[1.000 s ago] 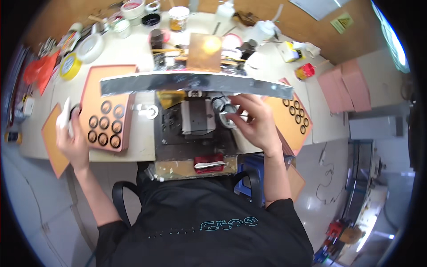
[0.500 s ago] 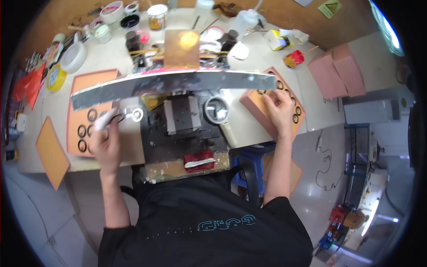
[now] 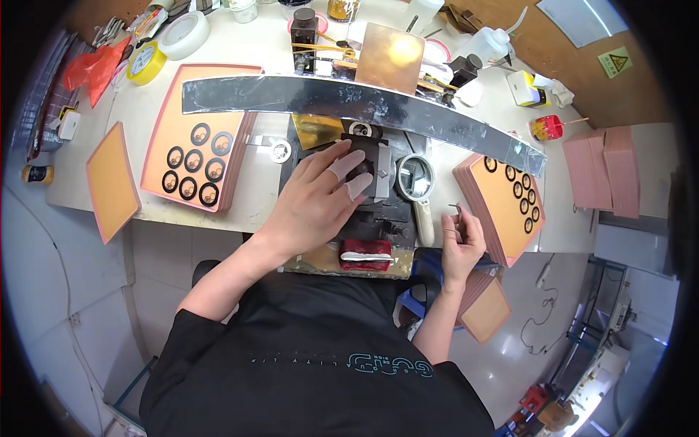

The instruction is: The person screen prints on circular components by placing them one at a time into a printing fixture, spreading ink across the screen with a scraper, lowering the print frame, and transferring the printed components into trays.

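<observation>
My left hand (image 3: 313, 193) reaches over the black fixture (image 3: 382, 164) in the middle, palm down. Its fingers are stretched and slightly apart, two wearing whitish finger covers, with their tips on or just above the dark block; what lies beneath them is partly hidden. My right hand (image 3: 464, 244) is closed in a pinch beside the right tray stack (image 3: 499, 226). Something small, thin and dark shows at its fingertips, too little to name. Black rings (image 3: 524, 205) lie on that stack. More black rings (image 3: 193, 160) lie on the left tray stack (image 3: 164, 109).
A long dark strip (image 3: 364, 102) spans the bench above the fixture. A magnifying glass (image 3: 416, 178) lies right of it, and a red pad (image 3: 365, 255) sits in front. Tape rolls (image 3: 147, 63) and a red pot (image 3: 546, 127) stand further back. A loose tray (image 3: 114, 182) overhangs the left edge.
My left hand has moved from the left trays to the central fixture. My right hand has drawn back from the rings on the right tray toward me. The whole view has shifted.
</observation>
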### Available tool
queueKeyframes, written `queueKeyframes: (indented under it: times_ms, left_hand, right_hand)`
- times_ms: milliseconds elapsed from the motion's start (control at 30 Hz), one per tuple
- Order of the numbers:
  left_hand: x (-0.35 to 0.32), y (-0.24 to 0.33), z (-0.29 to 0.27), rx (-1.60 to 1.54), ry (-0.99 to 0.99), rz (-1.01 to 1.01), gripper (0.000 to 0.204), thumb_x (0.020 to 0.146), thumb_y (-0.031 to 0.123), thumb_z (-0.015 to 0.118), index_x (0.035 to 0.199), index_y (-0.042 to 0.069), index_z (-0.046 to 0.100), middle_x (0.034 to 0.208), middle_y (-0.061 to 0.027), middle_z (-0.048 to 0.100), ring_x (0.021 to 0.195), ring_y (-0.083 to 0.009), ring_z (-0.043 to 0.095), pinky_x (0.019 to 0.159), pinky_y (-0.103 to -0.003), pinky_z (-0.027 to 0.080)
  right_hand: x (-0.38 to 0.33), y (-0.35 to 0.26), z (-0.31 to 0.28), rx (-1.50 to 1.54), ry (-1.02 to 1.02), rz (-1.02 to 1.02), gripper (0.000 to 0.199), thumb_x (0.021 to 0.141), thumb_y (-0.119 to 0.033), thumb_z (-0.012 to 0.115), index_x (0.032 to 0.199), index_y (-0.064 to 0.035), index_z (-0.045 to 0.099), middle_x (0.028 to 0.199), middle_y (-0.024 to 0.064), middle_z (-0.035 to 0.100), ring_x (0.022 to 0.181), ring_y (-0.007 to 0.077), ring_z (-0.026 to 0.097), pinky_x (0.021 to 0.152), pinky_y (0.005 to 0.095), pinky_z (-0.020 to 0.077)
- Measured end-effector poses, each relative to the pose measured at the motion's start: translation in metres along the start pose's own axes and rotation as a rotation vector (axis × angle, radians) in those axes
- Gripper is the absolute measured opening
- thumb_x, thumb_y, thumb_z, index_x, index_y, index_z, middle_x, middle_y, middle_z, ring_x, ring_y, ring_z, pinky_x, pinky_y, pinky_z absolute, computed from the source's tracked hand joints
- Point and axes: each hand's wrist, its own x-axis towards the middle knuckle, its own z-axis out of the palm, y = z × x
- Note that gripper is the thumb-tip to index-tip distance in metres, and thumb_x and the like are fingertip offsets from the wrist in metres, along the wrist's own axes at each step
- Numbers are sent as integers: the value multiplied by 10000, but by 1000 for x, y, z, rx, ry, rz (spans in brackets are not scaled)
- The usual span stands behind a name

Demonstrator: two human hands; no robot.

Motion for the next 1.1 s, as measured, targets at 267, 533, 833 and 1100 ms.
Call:
queueKeyframes:
  times_ms: [267,533,833,1100]
  left_hand:
    - [1,5,-7,56,-109,-10,329,893,149,762,1193,28,702,1423,-131,615,1464,-375,501,1179,-492,428]
    - [0,-4,-9,48,-162,47,347,904,184,758,1210,33,700,1448,-143,611,1499,-388,468,1218,-521,389]
    - [5,-4,-24,41,-251,35,415,925,247,745,1279,39,687,1464,-146,615,1526,-388,438,1245,-549,345]
    - [3,0,-41,-45,-362,-27,521,933,280,734,1388,40,648,1536,-138,585,1550,-399,403,1262,-552,319]
  right_hand:
    - [-4,21,10,-63,120,-15,158,939,-57,788,1077,20,778,972,64,769,809,144,670,743,247,530]
    - [-6,23,10,-99,113,-5,142,944,-57,784,1057,28,770,998,78,783,827,158,694,764,256,544]
    - [-15,13,-4,49,53,62,84,921,-22,760,990,23,776,835,49,734,682,125,598,657,238,469]
    - [-48,-65,22,133,-448,-236,202,733,23,759,917,-33,821,684,48,645,547,150,506,551,264,412]
